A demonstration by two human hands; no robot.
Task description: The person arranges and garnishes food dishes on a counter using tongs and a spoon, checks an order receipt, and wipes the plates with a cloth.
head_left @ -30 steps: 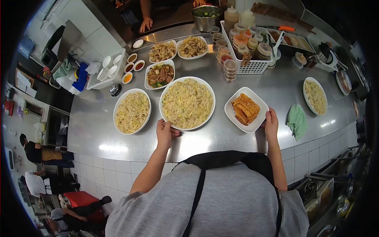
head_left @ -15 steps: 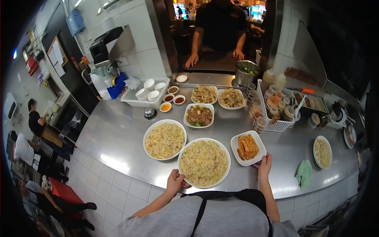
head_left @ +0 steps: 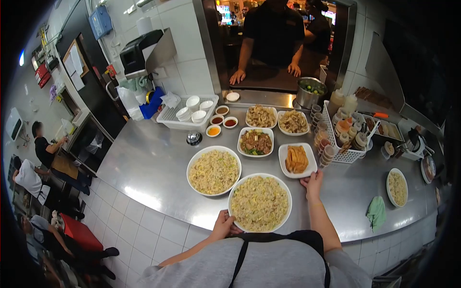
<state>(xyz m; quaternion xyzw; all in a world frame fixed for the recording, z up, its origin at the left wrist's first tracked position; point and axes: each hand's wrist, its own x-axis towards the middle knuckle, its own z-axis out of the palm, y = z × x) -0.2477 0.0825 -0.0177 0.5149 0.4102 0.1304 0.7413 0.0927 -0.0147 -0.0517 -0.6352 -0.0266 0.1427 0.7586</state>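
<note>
My left hand (head_left: 224, 224) is closed on the lower left rim of a large white bowl of fried rice (head_left: 260, 202), which rests on the steel counter. With its fingers at the lower right corner, my right hand (head_left: 312, 185) grips a square white dish (head_left: 311, 168) holding sliced golden-brown food (head_left: 296, 159). A second bowl of fried rice (head_left: 213, 171) stands to the upper left, beside the first. Behind them are a square bowl of meat and greens (head_left: 255, 142) and two bowls of brown food (head_left: 261, 116) (head_left: 293, 122).
Small sauce dishes (head_left: 230, 122), a bell (head_left: 194, 138) and a white basket (head_left: 182, 126) stand at the left. Sauce cups and a bottle basket (head_left: 346, 156) are at the right, with a green cloth (head_left: 377, 212) and another rice bowl (head_left: 397, 187). A person (head_left: 273, 33) stands beyond the window.
The square dish has moved away from me, closer to the back bowls, with my right hand at its corner. The view has tilted up, showing more of the window.
</note>
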